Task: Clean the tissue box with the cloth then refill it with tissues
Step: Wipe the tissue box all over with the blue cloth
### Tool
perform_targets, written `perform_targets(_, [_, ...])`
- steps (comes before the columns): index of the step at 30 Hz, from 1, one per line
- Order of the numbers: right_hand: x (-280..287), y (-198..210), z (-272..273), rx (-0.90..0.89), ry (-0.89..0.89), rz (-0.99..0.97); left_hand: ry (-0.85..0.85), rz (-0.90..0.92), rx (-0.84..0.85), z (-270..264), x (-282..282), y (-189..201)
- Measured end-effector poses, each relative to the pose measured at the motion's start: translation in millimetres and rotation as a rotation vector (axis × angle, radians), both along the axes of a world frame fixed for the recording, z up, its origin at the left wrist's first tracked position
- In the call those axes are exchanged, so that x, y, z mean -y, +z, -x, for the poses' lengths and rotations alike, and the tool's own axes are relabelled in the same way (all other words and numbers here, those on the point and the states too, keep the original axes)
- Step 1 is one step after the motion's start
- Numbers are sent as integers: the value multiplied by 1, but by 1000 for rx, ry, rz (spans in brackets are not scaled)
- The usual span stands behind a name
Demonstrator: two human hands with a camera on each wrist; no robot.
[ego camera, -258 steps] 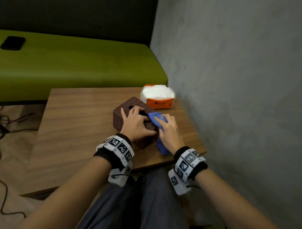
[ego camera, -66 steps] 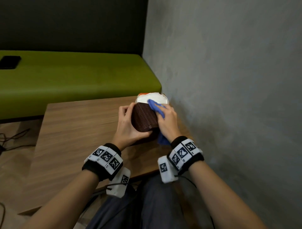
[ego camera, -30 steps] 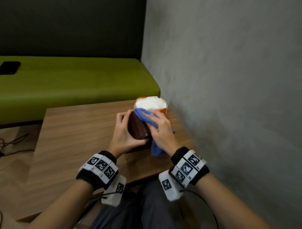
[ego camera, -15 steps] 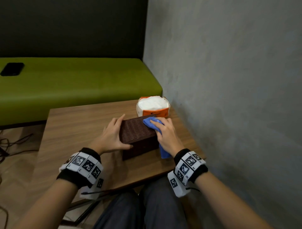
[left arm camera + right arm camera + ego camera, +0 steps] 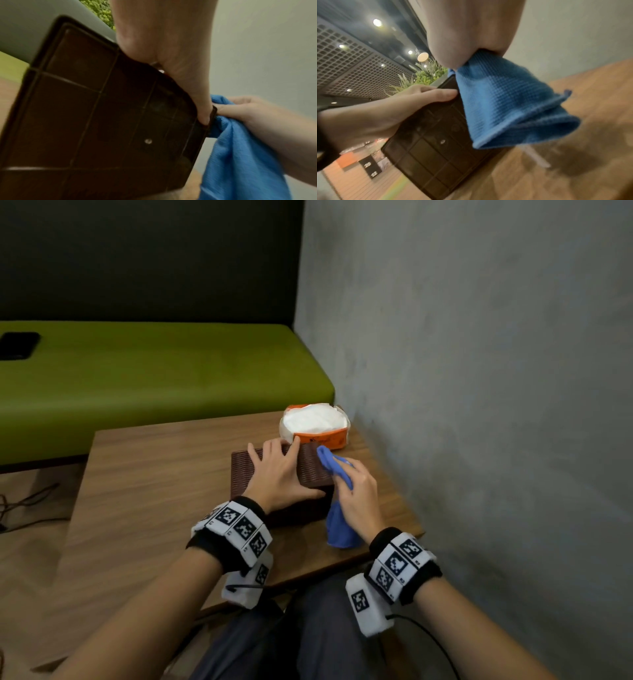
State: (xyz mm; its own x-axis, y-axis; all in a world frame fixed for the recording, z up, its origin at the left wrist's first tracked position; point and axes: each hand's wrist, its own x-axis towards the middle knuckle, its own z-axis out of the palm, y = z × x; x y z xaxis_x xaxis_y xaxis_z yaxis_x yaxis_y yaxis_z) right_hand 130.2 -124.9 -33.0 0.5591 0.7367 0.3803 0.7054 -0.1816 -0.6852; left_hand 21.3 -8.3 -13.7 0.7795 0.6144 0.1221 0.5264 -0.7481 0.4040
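The brown woven tissue box [image 5: 311,470] lies on the wooden table [image 5: 154,474], its dark gridded base panel [image 5: 102,121] turned toward me. My left hand [image 5: 274,470] holds it from above, fingers spread over the woven face and thumb on the base panel's edge [image 5: 447,94]. My right hand [image 5: 359,494] grips the bunched blue cloth [image 5: 340,529] against the box's right end, and the cloth's tail hangs to the table. An orange pack of white tissues [image 5: 313,422] stands just behind the box, apart from both hands.
A grey wall [image 5: 479,371] runs close along the table's right edge. A green bench [image 5: 137,378] stands behind the table with a black phone [image 5: 17,345] on it. Cables [image 5: 27,508] lie on the floor to the left.
The box, held up on end a second ago, now lies on the table. My left hand slid from its left end onto its top. The cloth moved from the top to the right end.
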Motion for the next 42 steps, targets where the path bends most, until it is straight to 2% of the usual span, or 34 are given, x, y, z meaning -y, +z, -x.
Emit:
perform_targets(4, [-13,18,-18,-151,-78,-146,18,102,272,6,8,12])
perform_targets(6, [-19,31,-13,-146,-68,-199,-10,75,302,4,11,14])
perform_targets(9, [-17,41,14,40,27,-242,-49,61,337,4,11,11])
perform_targets(11, [-10,32,24,114,36,-260,-68,52,366,8,10,7])
perform_targets(13, [-9,21,12,62,-31,-246,-61,36,388,12,11,5])
perform_targets(16, [-18,21,-18,-128,-89,-155,-26,39,416,12,15,10])
perform_targets(19, [-30,41,-7,-82,-63,-194,-4,46,451,8,11,19])
perform_targets(22, [-19,45,17,20,75,-239,-5,69,498,12,4,19])
perform_targets(24, [-12,32,4,6,54,-186,0,102,520,18,6,17])
perform_targets(26, [-10,25,-17,-100,1,-109,-5,106,521,22,13,16])
perform_targets(28, [-18,30,-26,-135,-36,-116,-15,74,506,18,16,21])
perform_targets(31, [-26,50,-2,-63,13,-214,-24,86,499,12,12,26])
perform_targets(34, [-13,43,10,47,95,-225,-57,82,502,16,6,21])
perform_targets(38, [-12,29,-21,-14,40,-75,-23,120,501,21,15,17])
perform_targets(42, [-29,54,-3,40,91,-166,-39,130,498,13,13,19])
